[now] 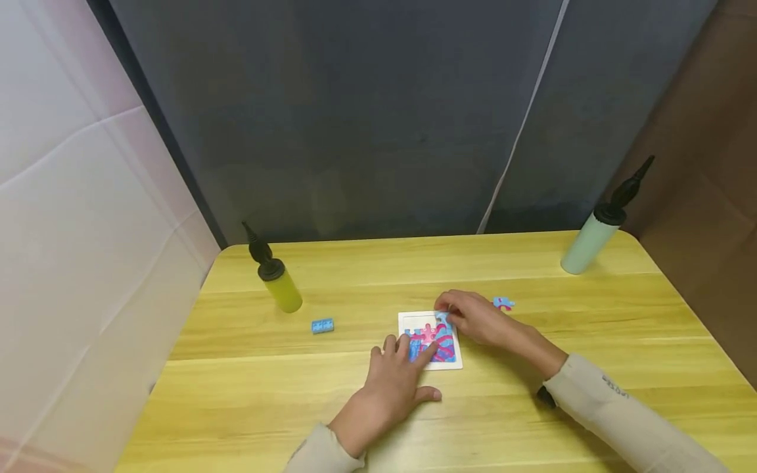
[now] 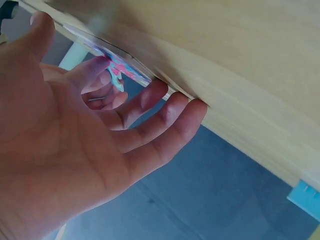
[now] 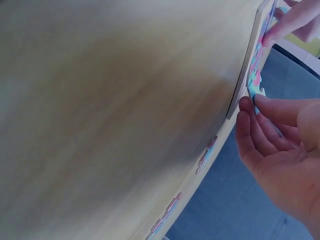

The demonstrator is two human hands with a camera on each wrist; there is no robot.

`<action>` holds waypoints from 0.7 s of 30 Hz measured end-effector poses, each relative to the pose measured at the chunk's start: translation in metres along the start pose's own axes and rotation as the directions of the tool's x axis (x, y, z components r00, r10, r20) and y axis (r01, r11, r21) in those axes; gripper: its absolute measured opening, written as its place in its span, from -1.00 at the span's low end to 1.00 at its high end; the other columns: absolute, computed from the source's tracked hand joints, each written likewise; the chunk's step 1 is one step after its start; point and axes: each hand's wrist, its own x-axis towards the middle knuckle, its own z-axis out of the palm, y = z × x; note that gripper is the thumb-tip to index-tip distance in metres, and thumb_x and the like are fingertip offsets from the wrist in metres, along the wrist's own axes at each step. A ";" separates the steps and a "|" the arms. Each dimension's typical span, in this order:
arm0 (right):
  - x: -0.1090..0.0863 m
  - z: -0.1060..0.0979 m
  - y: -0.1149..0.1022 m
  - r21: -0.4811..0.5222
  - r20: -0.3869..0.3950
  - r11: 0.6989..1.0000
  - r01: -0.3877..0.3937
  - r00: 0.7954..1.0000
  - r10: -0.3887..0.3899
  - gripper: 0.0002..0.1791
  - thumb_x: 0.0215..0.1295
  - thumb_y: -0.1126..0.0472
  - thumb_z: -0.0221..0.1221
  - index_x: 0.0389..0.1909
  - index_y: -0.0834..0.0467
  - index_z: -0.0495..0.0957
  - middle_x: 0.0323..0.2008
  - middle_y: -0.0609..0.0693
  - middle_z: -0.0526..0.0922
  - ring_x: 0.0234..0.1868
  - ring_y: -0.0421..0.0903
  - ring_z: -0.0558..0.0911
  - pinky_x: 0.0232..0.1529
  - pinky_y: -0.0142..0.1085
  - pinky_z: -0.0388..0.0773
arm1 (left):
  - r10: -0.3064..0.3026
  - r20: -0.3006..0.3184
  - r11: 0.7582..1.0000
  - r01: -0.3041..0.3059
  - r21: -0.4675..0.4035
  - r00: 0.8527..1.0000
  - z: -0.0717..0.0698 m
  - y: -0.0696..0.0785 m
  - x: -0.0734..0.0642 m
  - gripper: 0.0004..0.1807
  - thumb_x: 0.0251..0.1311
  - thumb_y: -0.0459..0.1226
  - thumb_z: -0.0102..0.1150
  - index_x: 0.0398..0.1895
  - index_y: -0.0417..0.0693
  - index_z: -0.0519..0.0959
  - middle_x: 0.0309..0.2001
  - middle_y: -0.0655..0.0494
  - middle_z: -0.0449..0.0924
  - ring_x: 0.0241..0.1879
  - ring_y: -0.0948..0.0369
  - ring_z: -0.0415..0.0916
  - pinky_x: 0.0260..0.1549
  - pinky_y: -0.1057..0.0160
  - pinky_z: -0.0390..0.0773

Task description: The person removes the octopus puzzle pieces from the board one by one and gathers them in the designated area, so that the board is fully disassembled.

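Note:
A small jigsaw puzzle in a white square tray (image 1: 443,366) lies on the table, its pink, blue and purple pieces filling the near part. My right hand (image 1: 479,320) pinches a light blue puzzle piece (image 1: 441,317) between thumb and fingertips at the tray's far right corner. In the right wrist view that piece (image 3: 262,92) shows right at the tray's edge. My left hand (image 1: 393,381) is spread at the near left side, its index finger resting on the assembled pieces. Its other fingertips (image 2: 192,112) are at the tray's left border and the tabletop.
Two loose puzzle pieces (image 3: 206,155) lie beyond the right hand. A small blue studded block (image 1: 322,326) is left of the tray. A yellow-green pump-like cylinder (image 1: 284,290) with a black nozzle stands back left, a mint one (image 1: 588,244) back right. A dark wall (image 1: 355,131) borders the table (image 1: 236,394).

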 end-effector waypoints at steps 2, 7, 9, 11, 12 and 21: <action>0.000 0.000 0.000 0.005 0.005 1.000 -0.001 1.000 0.001 -0.78 0.44 0.36 0.21 0.02 0.07 0.63 -0.08 -0.06 0.71 -0.09 -0.14 0.64 0.03 -0.14 0.64 | -0.019 0.007 0.999 0.019 0.041 1.000 0.001 0.002 0.001 -0.11 0.17 0.47 0.00 0.58 0.53 0.22 0.27 -0.07 0.37 0.11 0.02 0.34 0.04 -0.01 0.53; 0.002 -0.001 0.001 0.050 0.002 0.999 -0.015 1.000 0.015 -0.78 0.43 0.37 0.21 0.00 0.08 0.65 -0.10 -0.06 0.72 -0.09 -0.14 0.65 0.03 -0.15 0.64 | -0.048 0.028 0.996 0.046 0.080 0.998 0.001 0.005 0.002 -0.10 0.14 0.50 -0.01 0.58 0.57 0.21 0.35 -0.07 0.35 0.14 0.02 0.33 0.05 0.00 0.54; 0.003 -0.001 0.001 0.065 0.002 0.998 -0.019 1.000 0.019 -0.79 0.43 0.37 0.21 -0.02 0.07 0.65 -0.11 -0.06 0.72 -0.11 -0.14 0.64 0.02 -0.16 0.64 | -0.058 0.033 0.994 0.054 0.090 0.998 0.000 0.006 0.002 -0.09 0.13 0.51 -0.01 0.58 0.59 0.20 0.37 -0.07 0.35 0.13 0.03 0.33 0.05 0.00 0.55; 0.003 -0.002 0.000 0.071 0.000 0.997 -0.018 1.000 0.018 -0.80 0.43 0.38 0.21 -0.04 0.06 0.66 -0.11 -0.07 0.72 -0.12 -0.15 0.63 0.00 -0.19 0.63 | -0.068 0.037 0.993 0.064 0.103 0.997 0.000 0.008 0.002 -0.09 0.12 0.52 -0.01 0.58 0.60 0.19 0.37 -0.06 0.35 0.13 0.03 0.33 0.05 0.01 0.56; 0.003 -0.002 0.000 0.073 -0.002 0.997 -0.016 1.000 0.016 -0.80 0.43 0.38 0.21 -0.05 0.06 0.66 -0.12 -0.07 0.72 -0.13 -0.15 0.63 -0.01 -0.20 0.63 | -0.073 0.036 0.992 0.069 0.110 0.997 -0.001 0.008 0.002 -0.08 0.11 0.52 -0.01 0.57 0.61 0.19 0.37 -0.06 0.35 0.13 0.03 0.33 0.04 0.01 0.56; 0.005 -0.003 -0.002 0.107 0.003 0.994 -0.038 0.999 0.038 -0.78 0.40 0.40 0.20 -0.05 0.13 0.70 -0.17 -0.01 0.72 -0.24 -0.15 0.56 -0.10 -0.27 0.56 | -0.090 0.042 0.989 0.084 0.122 0.995 0.000 0.009 0.004 -0.09 0.09 0.52 0.01 0.56 0.65 0.19 0.34 -0.05 0.37 0.10 0.04 0.33 0.02 0.04 0.56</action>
